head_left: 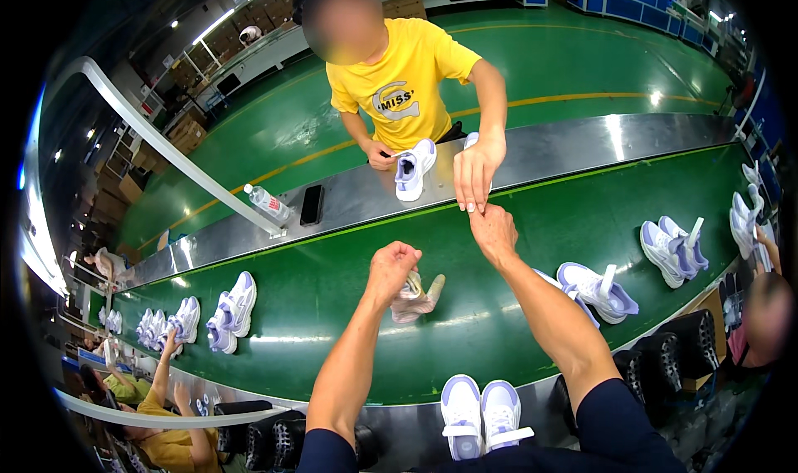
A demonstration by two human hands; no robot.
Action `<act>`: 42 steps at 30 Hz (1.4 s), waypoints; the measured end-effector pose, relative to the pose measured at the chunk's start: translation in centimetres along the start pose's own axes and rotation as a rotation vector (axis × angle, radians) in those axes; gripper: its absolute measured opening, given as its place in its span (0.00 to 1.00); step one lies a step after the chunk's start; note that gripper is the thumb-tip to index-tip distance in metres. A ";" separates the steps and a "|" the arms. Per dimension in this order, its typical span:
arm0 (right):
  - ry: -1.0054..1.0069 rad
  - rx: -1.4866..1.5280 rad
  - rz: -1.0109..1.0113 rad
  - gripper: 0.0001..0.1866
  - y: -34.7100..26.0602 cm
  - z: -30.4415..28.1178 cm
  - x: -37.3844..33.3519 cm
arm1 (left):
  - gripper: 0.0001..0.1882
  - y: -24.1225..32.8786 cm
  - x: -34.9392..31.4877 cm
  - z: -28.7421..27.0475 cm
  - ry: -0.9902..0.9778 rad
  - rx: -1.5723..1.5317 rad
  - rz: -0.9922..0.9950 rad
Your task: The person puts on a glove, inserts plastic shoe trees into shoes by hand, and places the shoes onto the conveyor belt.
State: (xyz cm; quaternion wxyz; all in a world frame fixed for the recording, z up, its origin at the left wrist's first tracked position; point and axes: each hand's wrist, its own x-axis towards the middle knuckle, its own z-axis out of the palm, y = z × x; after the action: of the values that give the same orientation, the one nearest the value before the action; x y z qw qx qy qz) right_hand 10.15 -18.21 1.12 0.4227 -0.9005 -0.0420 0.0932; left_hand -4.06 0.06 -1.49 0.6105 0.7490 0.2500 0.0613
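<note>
My left hand (392,268) is curled closed over the green belt. A crumpled pale glove (407,307) hangs from or lies right against its fingers. My right hand (496,230) reaches farther out with its fingers pinched together, touching the fingertips of a co-worker's hand (480,172); whatever is between them is too small or hidden to tell. The co-worker, in a yellow shirt, has the other hand at a white and lilac sneaker (410,172) on the metal edge. Another shoe is partly hidden behind the reaching hand. A pair of sneakers (482,415) stands right in front of me.
The green conveyor belt (332,315) carries sneakers (233,311) on the left and more sneakers (594,290) on the right. A bottle (268,203) and a black phone (312,205) lie on the far metal ledge. A white curved post (166,136) rises at left. Other people work at both sides.
</note>
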 end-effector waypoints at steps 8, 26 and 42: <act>-0.033 0.050 0.020 0.27 0.0 -0.2 -0.1 | 0.07 0.9 -0.9 0.3 -0.048 -0.040 -0.021; -0.570 0.620 -0.144 0.24 6.5 -3.4 -11.9 | 0.09 7.6 -9.5 -0.3 -0.102 -0.381 0.001; -0.481 0.666 -0.082 0.09 4.5 -11.3 -31.2 | 0.14 6.3 -25.4 1.2 0.121 0.250 0.571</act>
State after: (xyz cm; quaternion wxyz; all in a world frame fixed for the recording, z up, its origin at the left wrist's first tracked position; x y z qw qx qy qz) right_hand -18.14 -34.44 8.87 0.6725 -0.6646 -0.1432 0.2923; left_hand -23.73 -13.24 9.57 0.4560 0.8531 0.0709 0.2435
